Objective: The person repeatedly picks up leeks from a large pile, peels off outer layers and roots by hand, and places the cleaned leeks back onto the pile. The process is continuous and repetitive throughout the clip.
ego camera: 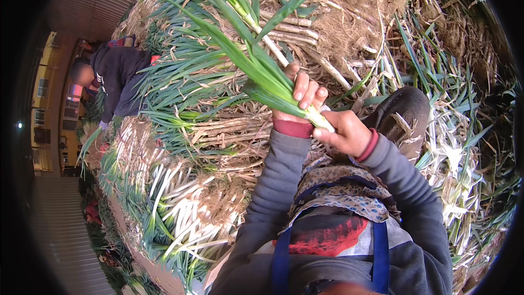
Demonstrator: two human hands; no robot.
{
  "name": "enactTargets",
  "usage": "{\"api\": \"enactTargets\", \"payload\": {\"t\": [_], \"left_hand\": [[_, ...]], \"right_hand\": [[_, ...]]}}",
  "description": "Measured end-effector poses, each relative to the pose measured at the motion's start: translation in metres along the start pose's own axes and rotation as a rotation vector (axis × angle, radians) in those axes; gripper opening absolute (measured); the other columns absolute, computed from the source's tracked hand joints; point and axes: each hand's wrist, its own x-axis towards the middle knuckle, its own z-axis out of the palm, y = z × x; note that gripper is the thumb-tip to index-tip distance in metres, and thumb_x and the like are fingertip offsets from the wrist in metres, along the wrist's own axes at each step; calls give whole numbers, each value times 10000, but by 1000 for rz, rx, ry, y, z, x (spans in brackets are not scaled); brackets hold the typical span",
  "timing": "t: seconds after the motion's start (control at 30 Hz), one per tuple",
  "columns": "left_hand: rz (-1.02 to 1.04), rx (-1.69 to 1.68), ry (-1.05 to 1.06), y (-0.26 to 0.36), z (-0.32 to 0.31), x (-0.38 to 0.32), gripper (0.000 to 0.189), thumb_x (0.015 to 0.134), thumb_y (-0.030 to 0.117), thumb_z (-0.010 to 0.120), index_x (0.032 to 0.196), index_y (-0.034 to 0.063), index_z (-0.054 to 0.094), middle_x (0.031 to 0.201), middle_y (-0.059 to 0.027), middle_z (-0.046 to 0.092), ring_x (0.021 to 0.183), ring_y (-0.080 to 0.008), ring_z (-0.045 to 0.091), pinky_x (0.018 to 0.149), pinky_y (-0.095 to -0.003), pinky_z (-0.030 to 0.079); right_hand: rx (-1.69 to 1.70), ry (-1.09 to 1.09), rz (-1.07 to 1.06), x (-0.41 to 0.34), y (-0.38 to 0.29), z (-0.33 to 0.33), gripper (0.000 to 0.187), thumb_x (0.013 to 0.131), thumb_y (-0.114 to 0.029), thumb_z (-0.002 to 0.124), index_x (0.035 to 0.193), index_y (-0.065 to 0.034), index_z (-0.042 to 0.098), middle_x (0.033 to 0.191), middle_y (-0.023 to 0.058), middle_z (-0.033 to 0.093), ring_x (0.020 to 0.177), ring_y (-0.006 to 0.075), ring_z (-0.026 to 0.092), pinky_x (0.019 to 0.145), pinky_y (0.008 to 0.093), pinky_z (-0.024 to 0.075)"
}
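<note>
A green onion (262, 63) with broad green leaves is held in both of my hands, tilted toward the upper left. My left hand (301, 94) wraps around its leaf base, fingers curled over the green part. My right hand (346, 131) pinches the pale lower stem between thumb and fingers. A second long onion with a white stalk (274, 49) passes behind the leaves down to my left hand; whether that hand grips it too is hard to tell. Beyond my hands lie unpeeled onions (233, 127) with dry brown skins.
Peeled white onions (196, 221) lie in a pile at lower left. Loose leaves and husks (450, 164) cover the ground at right, beside my knee (403, 119). Brown roots (352, 16) bunch at the top. Another person (123, 78) bends over the heap at far left.
</note>
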Motion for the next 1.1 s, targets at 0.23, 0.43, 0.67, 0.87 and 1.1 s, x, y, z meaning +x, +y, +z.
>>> {"api": "enactTargets", "payload": {"t": [0.23, 0.43, 0.67, 0.87, 1.1], "left_hand": [[226, 660, 671, -3, -6, -54, 563, 881, 457, 513, 1259, 50, 417, 1122, -130, 544, 975, -277, 551, 849, -405, 469], [226, 420, 430, 4, -40, -65, 240, 901, 241, 546, 1063, 64, 531, 880, -48, 594, 784, -190, 574, 812, -383, 476], [169, -61, 67, 60, -47, -43, 342, 937, 146, 444, 1265, 48, 453, 765, -49, 633, 641, -138, 587, 695, -348, 519], [179, -42, 71, 87, -76, -45, 348, 938, 104, 405, 1274, 29, 456, 787, -33, 587, 671, -132, 532, 631, -297, 451], [425, 69, 284, 211, -55, -80, 270, 973, 182, 346, 826, 65, 540, 621, 27, 501, 533, -111, 496, 510, -288, 436]], "right_hand": [[-387, 305, 39, 20, 20, 26, 333, 906, -304, 526, 780, 3, 555, 623, 184, 516, 557, 319, 528, 552, 381, 432], [326, 235, 310, 12, 83, 35, 376, 940, -318, 492, 797, -2, 635, 566, 26, 520, 542, 86, 441, 525, 280, 407], [255, 401, 641, 6, 96, -9, 353, 910, -352, 532, 893, -19, 647, 721, 31, 631, 598, 124, 543, 574, 274, 456], [1370, 423, 398, 0, 80, -15, 388, 932, -480, 380, 884, -125, 529, 617, 20, 528, 544, 175, 524, 651, 415, 487], [1032, 360, 542, -157, 79, -145, 414, 880, -547, 448, 684, -187, 509, 420, -84, 274, 309, 50, 221, 304, 221, 147]]}}
